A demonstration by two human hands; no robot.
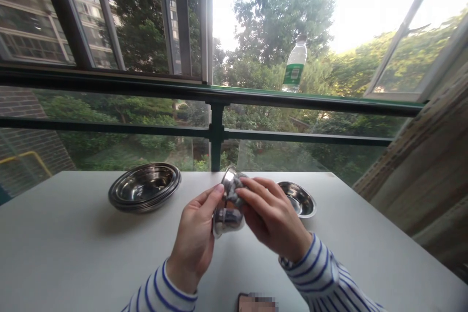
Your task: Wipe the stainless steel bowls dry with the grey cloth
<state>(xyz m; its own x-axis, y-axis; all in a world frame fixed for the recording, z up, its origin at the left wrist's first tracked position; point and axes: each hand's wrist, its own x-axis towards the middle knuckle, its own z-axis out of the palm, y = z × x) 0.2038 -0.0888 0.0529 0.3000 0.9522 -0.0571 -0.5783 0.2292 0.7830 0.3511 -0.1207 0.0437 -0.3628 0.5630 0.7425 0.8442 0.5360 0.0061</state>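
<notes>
My left hand [195, 239] and my right hand [272, 217] meet above the white table [73, 243], both closed around small steel bowls [229, 204] held tilted on edge. The left fingers grip the lower bowl's rim, while the right fingers wrap over the upper one. I cannot tell whether two or three bowls are stacked between the hands. Both sleeves are white with blue stripes.
A stack of larger steel bowls [144, 186] sits at the back left of the table. One small steel bowl [300, 198] rests behind my right hand. A water bottle [294, 64] stands on the green railing [219, 95]. A phone [258, 303] lies at the near edge.
</notes>
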